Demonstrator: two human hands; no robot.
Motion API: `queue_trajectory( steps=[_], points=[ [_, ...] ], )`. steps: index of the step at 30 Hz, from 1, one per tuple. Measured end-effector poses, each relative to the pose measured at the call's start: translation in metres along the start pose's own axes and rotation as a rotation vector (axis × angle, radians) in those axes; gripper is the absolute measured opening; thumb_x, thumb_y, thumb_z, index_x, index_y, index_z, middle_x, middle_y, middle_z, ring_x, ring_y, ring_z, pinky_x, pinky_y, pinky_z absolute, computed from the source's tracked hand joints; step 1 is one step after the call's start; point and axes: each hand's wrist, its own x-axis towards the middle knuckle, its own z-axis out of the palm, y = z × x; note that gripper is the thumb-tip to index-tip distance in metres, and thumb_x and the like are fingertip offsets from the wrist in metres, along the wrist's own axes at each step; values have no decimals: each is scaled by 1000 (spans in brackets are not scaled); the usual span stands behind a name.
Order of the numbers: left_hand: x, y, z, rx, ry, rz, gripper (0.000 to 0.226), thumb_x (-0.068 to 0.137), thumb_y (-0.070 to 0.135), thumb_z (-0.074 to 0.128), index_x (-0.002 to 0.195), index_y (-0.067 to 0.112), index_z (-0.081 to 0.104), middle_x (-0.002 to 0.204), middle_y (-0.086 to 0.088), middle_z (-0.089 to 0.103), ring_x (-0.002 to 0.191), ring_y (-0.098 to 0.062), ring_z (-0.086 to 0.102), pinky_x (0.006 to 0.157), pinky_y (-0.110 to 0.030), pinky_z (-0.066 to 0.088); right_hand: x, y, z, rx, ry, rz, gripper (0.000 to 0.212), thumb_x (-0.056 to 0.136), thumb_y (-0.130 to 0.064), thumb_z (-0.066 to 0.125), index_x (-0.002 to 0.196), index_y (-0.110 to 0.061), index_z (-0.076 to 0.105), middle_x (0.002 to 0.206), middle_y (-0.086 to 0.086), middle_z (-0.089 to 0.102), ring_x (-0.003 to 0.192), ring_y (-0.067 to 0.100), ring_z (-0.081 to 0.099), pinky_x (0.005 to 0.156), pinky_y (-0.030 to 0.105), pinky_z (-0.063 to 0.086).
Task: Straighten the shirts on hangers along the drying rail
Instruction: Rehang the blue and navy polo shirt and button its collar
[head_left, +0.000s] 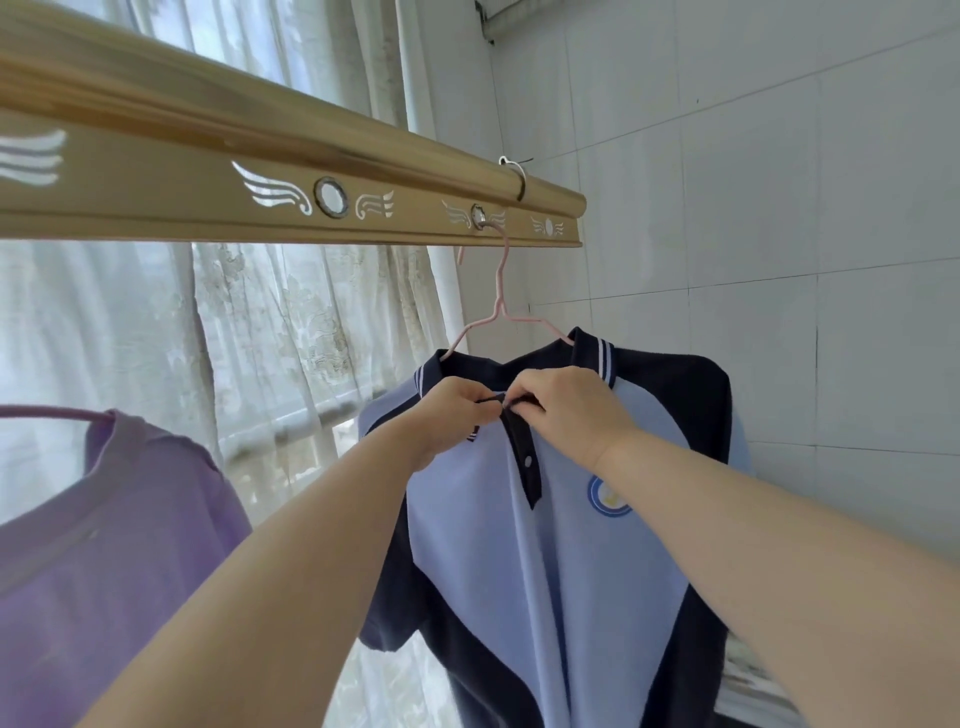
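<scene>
A home laundry balcony: gold metal drying rail (291, 156) overhead, sheer white lace curtains (291, 322) across the window, white tiled wall (779, 208) alongside.

My left hand (451, 415) and right hand (569, 410) pinch the collar opening of the blue-and-navy polo shirt (561, 561). It hangs on a pink wire hanger (501, 283) hooked near the right end of the gold metal drying rail (208, 171). The purple T-shirt (104, 571) hangs to its left, white lace curtains (311, 322) are behind, and the white tiled wall (779, 234) is on the right.
</scene>
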Motion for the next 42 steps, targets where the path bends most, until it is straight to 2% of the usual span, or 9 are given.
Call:
queue_trajectory(
  steps=[5, 12, 17, 20, 24, 29, 34, 38, 42],
  points=[
    [-1, 1, 0, -18, 14, -29, 14, 92, 19, 58, 82, 10, 55, 74, -5, 42, 71, -18, 37, 66, -25, 32, -6, 4, -6, -67, 83, -128, 7, 84, -17, 68, 88, -16, 73, 86, 0, 67, 85, 21, 60, 74, 33, 49],
    [-1, 11, 5, -111, -8, 4, 13, 90, 20, 62, 79, 16, 68, 86, -5, 56, 84, -16, 47, 75, -23, 37, -7, 4, -13, -65, 86, -69, 17, 88, -25, 65, 101, -17, 72, 95, 0, 71, 93, 19, 61, 83, 29, 46],
    [-1, 15, 5, -137, -13, -11, 11, 90, 16, 62, 89, 11, 71, 89, -6, 60, 87, -15, 49, 74, -20, 37, -9, 8, -13, -192, 80, -161, 16, 85, -21, 66, 95, -14, 76, 85, 5, 72, 80, 26, 66, 71, 36, 53],
    [-3, 14, 6, -108, -49, -3, 14, 86, 19, 64, 90, 9, 73, 88, -5, 60, 85, -16, 50, 75, -23, 37, -8, 6, -15, -241, 28, -143, 23, 93, -24, 56, 103, -12, 73, 95, 6, 71, 91, 26, 64, 77, 38, 52],
    [-7, 9, 11, 47, 32, 98, 23, 82, 15, 68, 84, -8, 66, 69, -10, 43, 66, -21, 37, 60, -31, 33, -3, 3, -17, -263, -56, -93, 30, 97, -31, 45, 110, -17, 67, 107, 1, 68, 104, 22, 58, 86, 36, 45],
    [-9, 7, 10, 57, 17, 87, 11, 87, 10, 62, 81, 5, 70, 71, -9, 48, 68, -21, 40, 59, -26, 34, 0, 0, -22, -291, -137, -70, 30, 96, -38, 46, 112, -22, 66, 108, -1, 69, 104, 20, 60, 90, 35, 44],
    [-9, 6, 7, 6, -21, 47, 35, 84, 27, 69, 92, -7, 69, 76, -10, 47, 73, -19, 40, 63, -25, 34, 1, -3, -25, -305, -144, -97, 30, 96, -34, 46, 112, -21, 67, 109, -1, 69, 105, 19, 59, 91, 34, 43],
    [-9, 2, 7, 2, 21, 89, 16, 86, 16, 66, 92, 3, 75, 78, -10, 56, 73, -19, 47, 65, -27, 39, 5, -3, -27, -338, -159, -114, 31, 94, -40, 49, 110, -24, 69, 106, -2, 70, 103, 18, 60, 95, 34, 40],
    [-11, 5, 8, 69, 5, 71, 20, 85, 15, 62, 85, -2, 72, 71, -10, 47, 69, -19, 40, 61, -27, 36, 5, -2, -25, -321, -224, -92, 29, 93, -43, 51, 110, -28, 69, 109, -3, 68, 111, 16, 54, 107, 36, 29]
  ],
)
